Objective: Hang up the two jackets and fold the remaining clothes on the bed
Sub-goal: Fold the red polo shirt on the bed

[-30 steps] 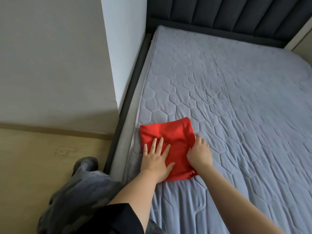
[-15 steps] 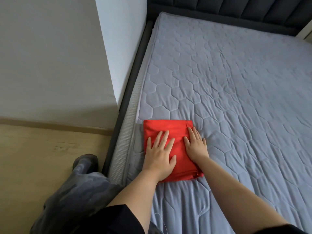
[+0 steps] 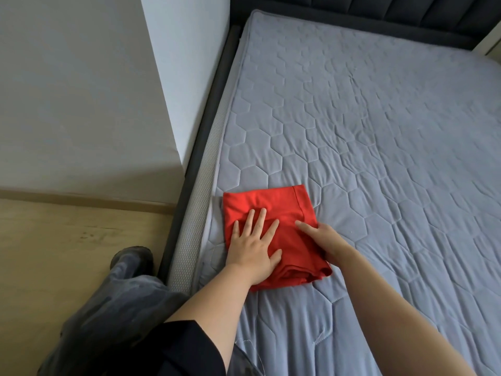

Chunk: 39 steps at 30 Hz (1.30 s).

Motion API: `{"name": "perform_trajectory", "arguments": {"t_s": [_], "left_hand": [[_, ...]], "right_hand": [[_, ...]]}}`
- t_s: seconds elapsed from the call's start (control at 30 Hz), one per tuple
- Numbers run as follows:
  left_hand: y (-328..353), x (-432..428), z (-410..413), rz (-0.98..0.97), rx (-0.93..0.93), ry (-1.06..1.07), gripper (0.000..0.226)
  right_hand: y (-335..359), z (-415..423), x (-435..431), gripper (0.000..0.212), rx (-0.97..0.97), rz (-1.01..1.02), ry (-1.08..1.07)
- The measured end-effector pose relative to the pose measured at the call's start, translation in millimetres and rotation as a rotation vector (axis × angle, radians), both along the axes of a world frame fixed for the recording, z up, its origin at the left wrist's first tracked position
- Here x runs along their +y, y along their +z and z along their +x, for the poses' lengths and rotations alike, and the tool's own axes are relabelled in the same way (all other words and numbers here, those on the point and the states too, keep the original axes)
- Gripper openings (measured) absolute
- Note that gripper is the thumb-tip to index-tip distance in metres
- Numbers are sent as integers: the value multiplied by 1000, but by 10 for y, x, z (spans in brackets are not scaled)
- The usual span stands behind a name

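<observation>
A: Starting at the fingers: the left hand (image 3: pixel 253 246) is lying flat, fingers (image 3: pixel 260 222) straight and fanned, the thumb spreading out toward the middle of the cloth. It is pressing down on the folded red garment (image 3: pixel 273 234), gripping nothing.

B: And the right hand (image 3: pixel 324 240) is coming in from the other side, palm down on the garment's right edge. One finger is showing, stretching straight along the fabric toward the left hand. The others are sitting behind the back of the hand, so whether they are tucking under the edge, I cannot tell.

A: The garment itself is sitting as a compact rectangle, several layers stacking up visibly at its near edge, a stitched hem running along its far right side.

B: It is lying close to the left edge of the mattress (image 3: pixel 379 131), well down toward the near end, its left side just beside the piped border.

A: Moving outward, both forearms are bare, and a dark sleeve (image 3: pixel 173 348) is showing at the left elbow.

B: The grey hexagon quilting is wrinkling across the mattress. A dark padded headboard (image 3: pixel 379 12) is closing off the far edge.

A: Beside the left edge, a dark bed frame (image 3: pixel 206 118) is running along a pale wall (image 3: pixel 81 90), and a leg in grey trousers (image 3: pixel 108 308) is standing on the wooden floor (image 3: pixel 54 253).
</observation>
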<state>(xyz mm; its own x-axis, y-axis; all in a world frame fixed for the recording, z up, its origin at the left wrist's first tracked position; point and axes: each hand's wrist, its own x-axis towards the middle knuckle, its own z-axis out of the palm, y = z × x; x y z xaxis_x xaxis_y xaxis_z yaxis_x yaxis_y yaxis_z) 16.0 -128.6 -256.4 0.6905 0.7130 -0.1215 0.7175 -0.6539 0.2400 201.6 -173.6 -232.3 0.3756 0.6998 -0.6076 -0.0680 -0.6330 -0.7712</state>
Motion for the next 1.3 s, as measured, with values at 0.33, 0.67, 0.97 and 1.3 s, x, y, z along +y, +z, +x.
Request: {"name": "perform_trajectory", "arguments": {"t_s": [0.33, 0.67, 0.97, 1.3], "left_hand": [[22, -66, -8, 37, -20, -27, 73], [381, -149, -41, -52, -199, 69, 74], [1442, 268, -738, 343, -362, 53, 111], [2879, 238, -2231, 426, -30, 233, 39]], "right_hand": [[82, -44, -56, 34, 185, -43, -2], [607, -316, 88, 34, -218, -1, -16], [1760, -1014, 349, 34, -868, 319, 621], [2811, -2541, 369, 25, -1403, 776, 1009]]}}
